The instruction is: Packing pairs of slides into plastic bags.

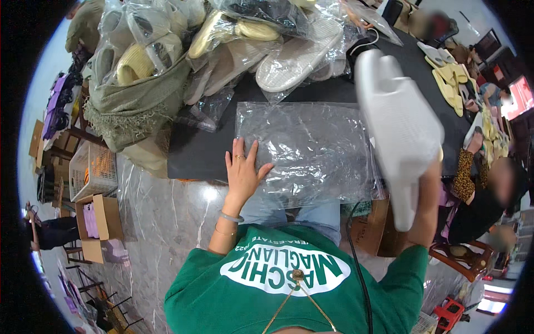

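Observation:
A flat clear plastic bag (311, 150) lies on the dark tabletop in front of me. My left hand (245, 170) rests on its left edge with the fingers spread, open and flat. My right hand (434, 170) holds up a white slipper (400, 117) to the right of the bag, nearer the camera. Its rounded toe end points away and its narrow end hangs toward me. The slipper hides most of that hand's fingers, and blur softens its outline.
Bagged slippers (295, 61) are heaped along the table's far side, beside a green cloth-draped bundle (133, 106). Yellow slippers (448, 75) lie on the right. A black cord (356, 256) crosses my shirt. Left stand a white crate (92, 170) and a cardboard box (105, 220). A co-worker's sleeve (464, 175) shows right.

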A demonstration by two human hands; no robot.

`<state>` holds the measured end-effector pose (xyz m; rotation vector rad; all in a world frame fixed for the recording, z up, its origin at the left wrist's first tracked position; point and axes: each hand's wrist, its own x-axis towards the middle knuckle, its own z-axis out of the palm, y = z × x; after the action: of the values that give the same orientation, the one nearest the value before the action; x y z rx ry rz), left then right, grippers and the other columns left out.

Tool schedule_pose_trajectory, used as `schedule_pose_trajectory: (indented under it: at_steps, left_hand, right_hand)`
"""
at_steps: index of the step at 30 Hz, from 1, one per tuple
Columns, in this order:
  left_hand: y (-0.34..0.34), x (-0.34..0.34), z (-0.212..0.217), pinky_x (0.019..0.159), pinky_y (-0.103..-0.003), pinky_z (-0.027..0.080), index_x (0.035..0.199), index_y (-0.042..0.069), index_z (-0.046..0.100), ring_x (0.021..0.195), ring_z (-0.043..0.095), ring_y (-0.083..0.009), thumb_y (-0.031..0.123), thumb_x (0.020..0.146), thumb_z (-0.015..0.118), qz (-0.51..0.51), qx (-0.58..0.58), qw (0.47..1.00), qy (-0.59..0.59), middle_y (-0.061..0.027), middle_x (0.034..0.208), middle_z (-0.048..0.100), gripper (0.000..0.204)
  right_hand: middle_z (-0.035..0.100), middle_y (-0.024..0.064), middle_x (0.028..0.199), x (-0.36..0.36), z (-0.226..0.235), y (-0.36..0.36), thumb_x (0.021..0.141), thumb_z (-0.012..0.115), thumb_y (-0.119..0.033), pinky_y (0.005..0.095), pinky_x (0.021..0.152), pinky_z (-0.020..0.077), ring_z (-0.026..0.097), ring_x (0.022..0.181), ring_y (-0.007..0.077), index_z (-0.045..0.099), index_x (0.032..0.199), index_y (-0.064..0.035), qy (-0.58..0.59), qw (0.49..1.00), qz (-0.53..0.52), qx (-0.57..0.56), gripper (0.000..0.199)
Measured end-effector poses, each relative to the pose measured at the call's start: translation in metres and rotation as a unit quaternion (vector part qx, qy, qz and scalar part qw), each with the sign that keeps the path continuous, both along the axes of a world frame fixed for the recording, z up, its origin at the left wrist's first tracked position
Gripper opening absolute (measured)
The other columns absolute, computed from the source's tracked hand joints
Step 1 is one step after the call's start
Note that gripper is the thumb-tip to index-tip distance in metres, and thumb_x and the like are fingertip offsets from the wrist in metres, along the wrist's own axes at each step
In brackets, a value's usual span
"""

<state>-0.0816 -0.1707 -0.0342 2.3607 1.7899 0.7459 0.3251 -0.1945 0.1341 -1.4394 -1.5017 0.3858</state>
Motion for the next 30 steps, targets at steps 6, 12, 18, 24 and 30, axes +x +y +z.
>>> schedule_pose_trajectory:
  at_steps: [6,12,18,24,30]
  left_hand:
    - [-0.001,-0.006,0.0,0.108,-0.062,0.016,0.139,0.017,0.047,0.141,0.022,-0.0374,0.058,0.081,0.061,0.019,-0.031,0.999,0.033,-0.0184,0.153,0.025,0.072]
    - [-0.005,-0.008,0.0,0.106,-0.066,0.016,0.14,0.022,0.046,0.142,0.021,-0.0376,0.063,0.077,0.061,0.045,-0.04,0.997,0.043,-0.0165,0.154,0.025,0.076]
    - [0.01,0.004,0.023,0.107,-0.063,0.02,0.134,0.013,0.05,0.14,0.026,-0.0374,0.055,0.08,0.064,0.044,-0.068,0.996,0.037,-0.0162,0.151,0.03,0.07]
    - [0.084,0.024,0.016,0.109,-0.054,0.025,0.139,0.007,0.043,0.139,0.031,-0.0281,0.048,0.092,0.05,-0.045,-0.011,0.998,-0.042,-0.0104,0.15,0.035,0.063]
    - [0.117,0.01,-0.018,0.109,-0.053,0.026,0.142,0.007,0.04,0.138,0.034,-0.0246,0.051,0.094,0.044,0.055,0.035,0.994,0.083,-0.0099,0.15,0.037,0.066]
  right_hand:
    - [0.063,0.0254,0.107,-0.146,-0.051,0.018,0.074,0.064,-0.01,0.046,0.087,0.0451,0.059,0.104,0.0391,0.064,0.104,0.0035,-0.074,0.986,0.111,-0.096,0.033]
    - [0.061,0.0261,0.109,-0.106,-0.153,0.058,0.076,0.068,-0.023,0.0511,0.098,0.0334,0.05,0.106,0.0458,0.063,0.109,0.0027,-0.24,0.961,-0.006,-0.133,0.042]
    - [0.056,0.0275,0.118,-0.1,-0.162,0.061,0.074,0.07,-0.018,0.0513,0.101,0.0312,0.046,0.113,0.0475,0.058,0.115,0.0062,-0.24,0.966,-0.019,-0.094,0.049]
    - [0.057,0.0274,0.117,-0.102,-0.162,0.061,0.075,0.07,-0.023,0.0511,0.102,0.0311,0.048,0.114,0.0438,0.059,0.116,0.0051,-0.251,0.964,-0.005,-0.089,0.051]
    - [0.057,0.0274,0.117,-0.098,-0.167,0.061,0.076,0.069,-0.024,0.0514,0.105,0.0294,0.048,0.114,0.0437,0.06,0.115,0.0054,-0.235,0.971,-0.005,-0.049,0.05]
